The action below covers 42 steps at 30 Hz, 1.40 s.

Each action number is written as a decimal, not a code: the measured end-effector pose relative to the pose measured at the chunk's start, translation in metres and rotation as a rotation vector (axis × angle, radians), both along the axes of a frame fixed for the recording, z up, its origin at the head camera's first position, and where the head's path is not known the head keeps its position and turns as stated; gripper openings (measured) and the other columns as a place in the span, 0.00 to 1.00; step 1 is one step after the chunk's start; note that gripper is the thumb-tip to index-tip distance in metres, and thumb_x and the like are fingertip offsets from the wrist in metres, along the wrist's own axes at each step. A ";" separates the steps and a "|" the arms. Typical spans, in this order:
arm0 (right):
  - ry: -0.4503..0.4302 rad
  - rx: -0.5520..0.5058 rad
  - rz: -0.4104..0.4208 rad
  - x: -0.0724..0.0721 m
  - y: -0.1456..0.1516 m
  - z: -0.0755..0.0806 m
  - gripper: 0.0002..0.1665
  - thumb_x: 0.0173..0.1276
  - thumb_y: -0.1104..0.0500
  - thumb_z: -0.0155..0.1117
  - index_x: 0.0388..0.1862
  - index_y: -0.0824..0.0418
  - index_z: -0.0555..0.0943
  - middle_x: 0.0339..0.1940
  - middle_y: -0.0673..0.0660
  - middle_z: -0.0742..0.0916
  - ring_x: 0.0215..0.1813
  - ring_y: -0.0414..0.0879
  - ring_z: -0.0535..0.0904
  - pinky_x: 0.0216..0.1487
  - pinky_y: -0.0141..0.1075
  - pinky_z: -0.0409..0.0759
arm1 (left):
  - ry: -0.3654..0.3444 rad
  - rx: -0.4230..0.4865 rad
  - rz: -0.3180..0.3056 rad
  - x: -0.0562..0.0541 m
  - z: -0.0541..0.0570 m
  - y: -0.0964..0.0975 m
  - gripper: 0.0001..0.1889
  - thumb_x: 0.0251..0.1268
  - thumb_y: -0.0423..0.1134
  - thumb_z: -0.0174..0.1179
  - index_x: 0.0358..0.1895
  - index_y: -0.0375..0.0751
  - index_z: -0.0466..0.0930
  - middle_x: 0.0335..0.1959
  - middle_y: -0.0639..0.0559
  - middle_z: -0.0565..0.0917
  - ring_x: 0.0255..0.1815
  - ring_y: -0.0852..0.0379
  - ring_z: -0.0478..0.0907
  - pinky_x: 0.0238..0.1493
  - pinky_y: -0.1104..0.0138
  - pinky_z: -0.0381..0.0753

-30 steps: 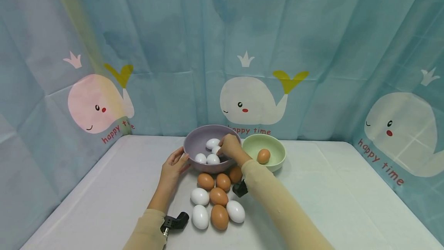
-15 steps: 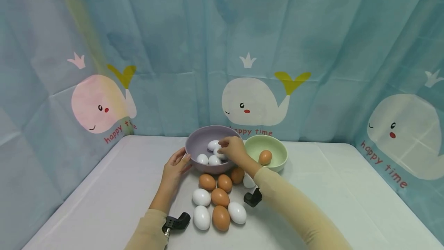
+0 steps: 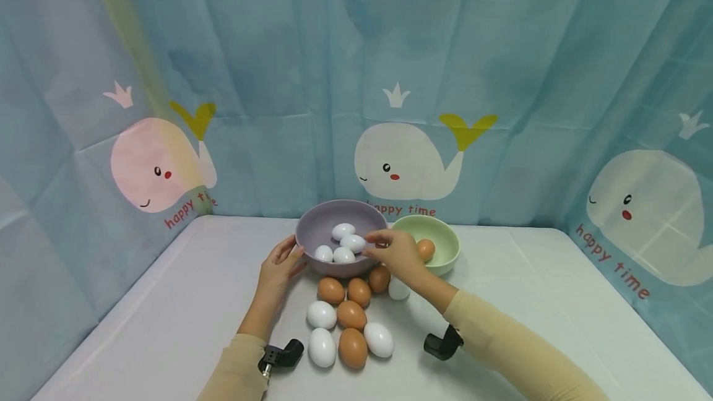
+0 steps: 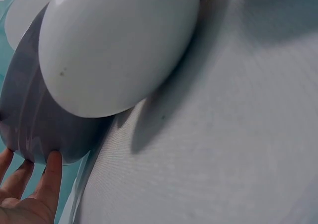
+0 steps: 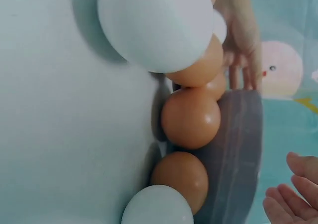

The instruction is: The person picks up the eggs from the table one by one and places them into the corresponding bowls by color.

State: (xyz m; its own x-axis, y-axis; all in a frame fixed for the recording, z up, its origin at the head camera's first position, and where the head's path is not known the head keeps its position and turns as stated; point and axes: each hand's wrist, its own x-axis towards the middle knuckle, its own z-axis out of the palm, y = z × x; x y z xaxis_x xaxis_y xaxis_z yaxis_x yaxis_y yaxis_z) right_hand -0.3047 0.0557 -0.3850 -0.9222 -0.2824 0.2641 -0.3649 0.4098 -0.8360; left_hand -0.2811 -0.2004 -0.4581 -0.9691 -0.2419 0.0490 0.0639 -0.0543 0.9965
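My left hand (image 3: 280,266) rests against the left side of a purple bowl (image 3: 317,223), thumb close to the rim. In the left wrist view, extended fingers (image 4: 48,182) touch the bowl's outer wall. Several white eggs lie inside, among them a white egg (image 3: 353,243) near the right rim. Just right of this egg is my right hand (image 3: 398,254), over the bowl's right rim. Its fingers and thumb are apart and hold nothing in the right wrist view. Beside the bowl stands a green bowl (image 3: 445,237) with a brown egg (image 3: 426,250), partly hidden by my right hand.
On the white table (image 3: 184,314), several brown and white eggs sit in front of the purple bowl, including a brown egg (image 3: 353,348) and a white egg (image 3: 322,347) nearest me. Another white egg (image 3: 398,289) lies below my right wrist. A blue whale-print curtain (image 3: 267,159) hangs behind.
My right hand has drawn back rightward out of the purple bowl, and the white egg at its fingers now lies uncovered inside. The left hand stays at the bowl.
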 end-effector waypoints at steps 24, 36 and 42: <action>-0.213 -0.167 0.139 0.064 0.036 -0.015 0.23 0.59 0.61 0.76 0.51 0.69 0.84 0.53 0.65 0.88 0.59 0.53 0.83 0.61 0.37 0.85 | -0.012 0.022 0.018 -0.001 -0.003 -0.003 0.29 0.74 0.39 0.58 0.74 0.40 0.63 0.79 0.45 0.61 0.77 0.48 0.63 0.56 0.71 0.86; -0.261 -0.182 0.133 0.082 0.042 -0.026 0.26 0.57 0.58 0.78 0.53 0.67 0.84 0.54 0.65 0.87 0.60 0.54 0.82 0.61 0.34 0.84 | -0.014 0.012 0.008 0.001 0.003 -0.002 0.29 0.75 0.40 0.57 0.75 0.40 0.62 0.79 0.46 0.61 0.76 0.50 0.63 0.60 0.68 0.84; -0.293 -0.171 0.148 0.089 0.048 -0.033 0.29 0.56 0.61 0.78 0.56 0.70 0.81 0.56 0.67 0.86 0.62 0.57 0.80 0.60 0.33 0.85 | -0.021 0.023 0.000 0.000 0.003 -0.001 0.30 0.74 0.40 0.57 0.75 0.41 0.61 0.79 0.46 0.61 0.76 0.51 0.63 0.59 0.69 0.84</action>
